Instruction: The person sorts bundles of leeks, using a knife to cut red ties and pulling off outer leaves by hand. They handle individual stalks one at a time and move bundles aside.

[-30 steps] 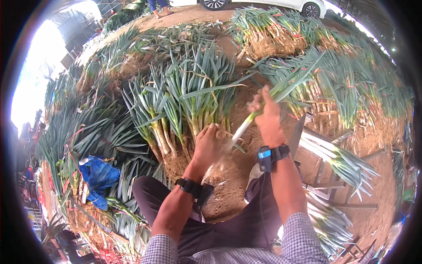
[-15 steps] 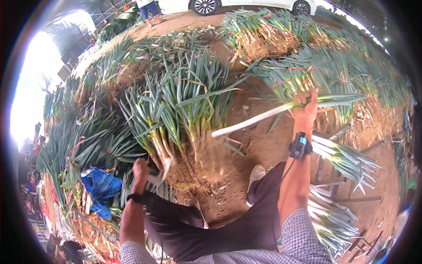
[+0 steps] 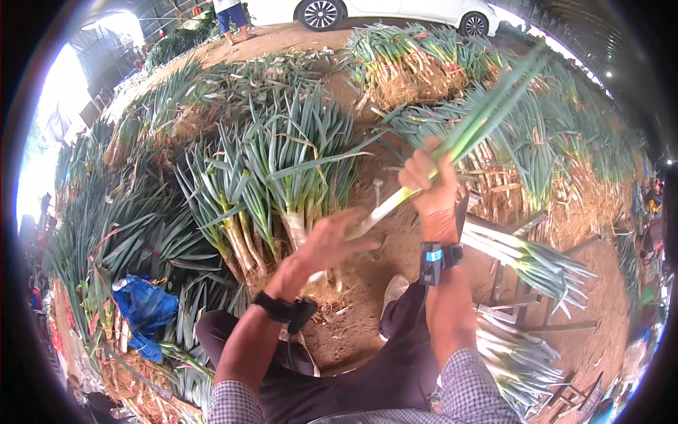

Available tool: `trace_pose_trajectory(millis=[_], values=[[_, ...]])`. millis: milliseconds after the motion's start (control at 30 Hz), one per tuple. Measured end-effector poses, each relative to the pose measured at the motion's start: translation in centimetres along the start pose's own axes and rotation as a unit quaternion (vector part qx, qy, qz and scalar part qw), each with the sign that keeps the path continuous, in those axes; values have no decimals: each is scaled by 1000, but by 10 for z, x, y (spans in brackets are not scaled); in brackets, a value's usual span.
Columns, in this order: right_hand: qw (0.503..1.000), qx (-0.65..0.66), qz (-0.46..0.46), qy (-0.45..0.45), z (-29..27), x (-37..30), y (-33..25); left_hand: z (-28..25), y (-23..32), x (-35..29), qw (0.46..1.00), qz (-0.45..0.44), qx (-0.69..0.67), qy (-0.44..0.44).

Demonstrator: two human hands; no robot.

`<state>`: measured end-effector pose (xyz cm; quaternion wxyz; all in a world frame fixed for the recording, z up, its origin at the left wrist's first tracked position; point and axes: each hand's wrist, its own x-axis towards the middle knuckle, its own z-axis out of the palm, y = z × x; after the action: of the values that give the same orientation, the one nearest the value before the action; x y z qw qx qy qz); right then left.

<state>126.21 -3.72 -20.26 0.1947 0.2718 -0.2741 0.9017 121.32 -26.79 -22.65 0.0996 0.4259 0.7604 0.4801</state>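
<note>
My right hand [image 3: 429, 182] is closed round a long green onion [image 3: 466, 138]. Its green leaves point up and to the right, while the white stalk slants down to the left. A thin, dark pointed shape [image 3: 461, 214] shows beside the right wrist; I cannot tell what it is. Close to the root end of the stalk is my left hand [image 3: 330, 242], smeared by motion, fingers stretched apart. Whether it touches the stalk is unclear. Behind and below the left hand stands a clump of unpeeled green onions [image 3: 293, 162] with soil-covered roots, upright on the ground.
Cleaned white-stalked onions lie in an upper pile [image 3: 522, 254] and a lower pile [image 3: 515, 353] on low metal frames at right. Bundled onions [image 3: 409, 71] fill the far side. A blue plastic bag [image 3: 145, 311] sits at left. A white car [image 3: 395, 10] and a person [image 3: 229, 18] are at the back.
My left hand has moved up and right to the onion's white end. My right hand has shifted left, and the onion has tilted steeply, leaves upward. The view has shifted slightly.
</note>
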Motion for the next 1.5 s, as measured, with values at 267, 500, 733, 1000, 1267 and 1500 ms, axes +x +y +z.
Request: trace_pose_trajectory(millis=[267,500,733,1000,1267,1500], values=[[913,-152,25,379,12,-23,23,49,-4,-6,985,-10,159,72],[929,-102,61,350,1,-30,14,58,-22,5,999,32,-1,18],[924,-116,38,363,3,-22,1,31,-46,0,810,-221,-533,109],[928,-104,1,358,-22,-18,-14,-25,-28,-8,776,-173,-606,30],[930,-29,-33,366,-78,-27,-45,-125,-64,-72,816,-188,-544,50],[909,-110,-132,380,-100,-43,-94,-211,-106,-153,862,-284,-365,211]])
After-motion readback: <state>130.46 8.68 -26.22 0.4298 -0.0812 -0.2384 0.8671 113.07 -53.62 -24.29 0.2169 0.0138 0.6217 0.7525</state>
